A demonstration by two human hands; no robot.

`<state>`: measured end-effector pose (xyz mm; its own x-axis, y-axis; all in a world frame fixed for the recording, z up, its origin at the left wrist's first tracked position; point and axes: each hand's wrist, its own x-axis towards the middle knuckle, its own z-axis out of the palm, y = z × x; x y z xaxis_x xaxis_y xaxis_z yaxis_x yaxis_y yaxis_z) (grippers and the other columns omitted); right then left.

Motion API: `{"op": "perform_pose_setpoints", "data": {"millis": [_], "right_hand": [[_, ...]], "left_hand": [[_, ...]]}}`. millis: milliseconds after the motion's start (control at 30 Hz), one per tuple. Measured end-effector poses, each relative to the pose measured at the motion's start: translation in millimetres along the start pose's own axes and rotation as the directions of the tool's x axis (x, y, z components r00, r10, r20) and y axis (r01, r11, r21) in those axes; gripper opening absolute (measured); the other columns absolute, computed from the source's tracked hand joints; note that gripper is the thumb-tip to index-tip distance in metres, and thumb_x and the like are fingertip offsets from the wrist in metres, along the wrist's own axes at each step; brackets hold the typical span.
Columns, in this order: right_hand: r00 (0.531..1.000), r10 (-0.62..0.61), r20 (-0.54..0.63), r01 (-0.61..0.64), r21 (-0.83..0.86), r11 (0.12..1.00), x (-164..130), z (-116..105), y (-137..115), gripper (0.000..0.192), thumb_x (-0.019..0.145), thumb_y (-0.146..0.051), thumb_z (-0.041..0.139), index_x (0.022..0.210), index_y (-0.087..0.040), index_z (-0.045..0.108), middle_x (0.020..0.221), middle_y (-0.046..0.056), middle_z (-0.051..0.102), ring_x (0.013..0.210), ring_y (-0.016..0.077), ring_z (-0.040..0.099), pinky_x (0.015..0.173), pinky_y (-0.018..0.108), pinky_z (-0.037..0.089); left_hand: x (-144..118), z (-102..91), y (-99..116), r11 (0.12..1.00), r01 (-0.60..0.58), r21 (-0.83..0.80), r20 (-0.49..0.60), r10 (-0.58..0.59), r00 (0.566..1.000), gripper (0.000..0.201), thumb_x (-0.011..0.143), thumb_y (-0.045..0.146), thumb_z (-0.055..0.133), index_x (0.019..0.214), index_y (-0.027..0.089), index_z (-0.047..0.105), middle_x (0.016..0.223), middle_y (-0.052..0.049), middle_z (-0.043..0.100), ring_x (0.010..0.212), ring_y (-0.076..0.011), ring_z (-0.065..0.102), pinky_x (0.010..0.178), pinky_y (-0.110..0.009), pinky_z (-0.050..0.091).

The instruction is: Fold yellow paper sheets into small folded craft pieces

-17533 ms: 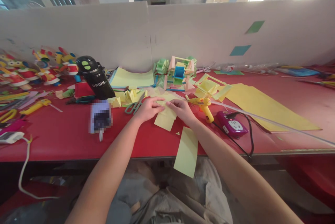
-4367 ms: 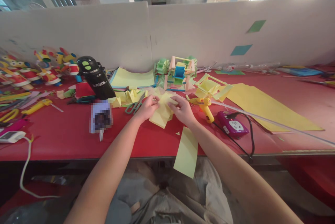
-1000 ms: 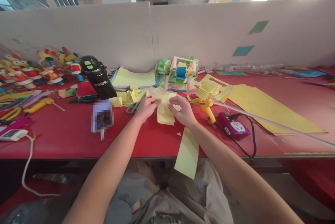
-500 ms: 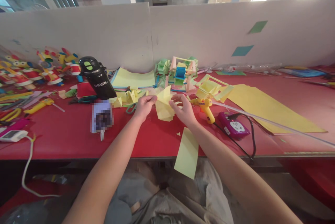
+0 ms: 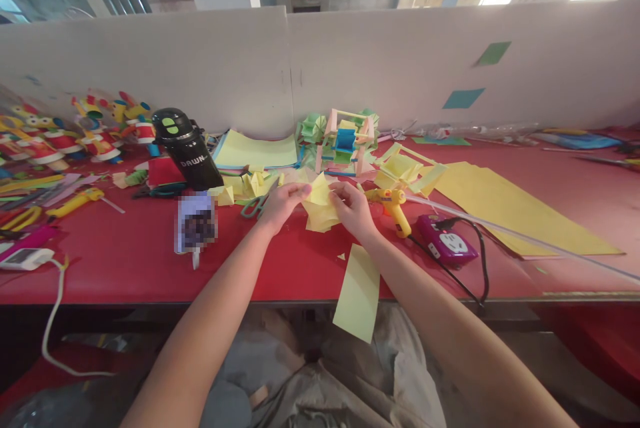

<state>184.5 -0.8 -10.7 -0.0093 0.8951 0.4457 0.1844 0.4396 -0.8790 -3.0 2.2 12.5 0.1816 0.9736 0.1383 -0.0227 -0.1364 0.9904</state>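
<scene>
Between my two hands is a piece of folded yellow paper (image 5: 320, 191), raised a little over the red table. My left hand (image 5: 285, 205) pinches its left edge with thumb and fingers. On the other side, my right hand (image 5: 351, 208) has its fingers closed on the paper's right edge. More yellow paper (image 5: 323, 218) shows just below it. Green-handled scissors (image 5: 253, 207) lie beside my left hand, partly hidden. A yellow glue gun (image 5: 393, 205) rests to the right of my right hand. A pale yellow paper strip (image 5: 357, 291) hangs over the table's front edge.
A black bottle (image 5: 187, 151) stands at the left, near paper figures (image 5: 97, 135). Behind my hands sits a paper-and-stick model (image 5: 346, 141). On the right are a purple power socket (image 5: 445, 241) with a black cable and large yellow sheets (image 5: 520, 215). A white partition (image 5: 390, 61) borders the back.
The upright point of the folded paper has come down, and the paper sits lower and flatter. My left hand has shifted slightly to the right along with it.
</scene>
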Motion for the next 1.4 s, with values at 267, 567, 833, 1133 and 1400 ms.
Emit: {"op": "perform_pose_setpoints", "data": {"millis": [267, 567, 833, 1133, 1400], "right_hand": [[0.996, -0.061, 0.059, 0.064, -0.037, 0.997, -3.0, 1.7, -5.0, 0.025, 0.085, -0.04, 0.064, 0.096, -0.019, 0.069, 0.085, 0.006, 0.069, 0.075, 0.0179, 0.063, 0.067, 0.032, 0.051], [0.994, -0.11, 0.007, 0.11, -0.012, 0.994, -11.2, 0.5, -21.7, 0.025, 0.086, -0.044, 0.066, 0.079, -0.019, 0.065, 0.068, 0.001, 0.061, 0.058, 0.0121, 0.051, 0.055, 0.027, 0.042], [0.915, 0.116, 0.386, -0.128, 0.005, 0.992, -17.5, 2.2, -19.6, 0.041, 0.087, -0.055, 0.062, 0.097, -0.016, 0.071, 0.047, -0.002, 0.057, 0.041, 0.0131, 0.054, 0.047, 0.026, 0.04], [0.927, 0.195, 0.319, -0.191, -0.044, 0.981, -15.5, 1.5, -25.8, 0.069, 0.088, -0.061, 0.057, 0.135, -0.01, 0.057, 0.057, 0.002, 0.067, 0.047, 0.0137, 0.057, 0.048, 0.025, 0.044], [0.965, 0.134, 0.225, -0.134, -0.015, 0.991, -10.4, 6.0, -12.3, 0.054, 0.084, -0.062, 0.062, 0.113, -0.016, 0.062, 0.08, 0.005, 0.068, 0.052, 0.0118, 0.052, 0.047, 0.026, 0.043]], "left_hand": [[-1.6, 4.7, -0.4, 0.999, -0.023, 0.048, -0.058, 0.026, 0.998, 0.03, 0.065, 0.029, 0.077, 0.091, 0.015, 0.07, 0.085, -0.006, 0.073, 0.083, -0.024, 0.069, 0.072, -0.03, 0.051], [4.9, -3.6, -2.8, 0.981, -0.135, 0.141, -0.405, 0.182, 0.896, 0.01, 0.07, 0.026, 0.064, 0.071, 0.018, 0.058, 0.064, 0.003, 0.055, 0.063, -0.0125, 0.052, 0.059, -0.022, 0.039], [7.4, -3.6, -6.0, 0.985, -0.133, 0.109, -0.466, 0.168, 0.869, 0.016, 0.07, 0.028, 0.066, 0.083, 0.018, 0.064, 0.077, -0.001, 0.066, 0.075, -0.0177, 0.062, 0.069, -0.025, 0.048], [5.8, -2.3, -6.2, 0.981, -0.136, 0.14, -0.439, 0.185, 0.879, 0.012, 0.07, 0.027, 0.069, 0.078, 0.018, 0.066, 0.071, 0.001, 0.062, 0.069, -0.0151, 0.057, 0.063, -0.024, 0.044], [3.7, 0.6, -6.4, 0.978, -0.09, 0.189, -0.282, 0.142, 0.949, 0.023, 0.066, 0.028, 0.077, 0.085, 0.015, 0.074, 0.076, -0.003, 0.07, 0.072, -0.0186, 0.062, 0.064, -0.026, 0.048]]}}
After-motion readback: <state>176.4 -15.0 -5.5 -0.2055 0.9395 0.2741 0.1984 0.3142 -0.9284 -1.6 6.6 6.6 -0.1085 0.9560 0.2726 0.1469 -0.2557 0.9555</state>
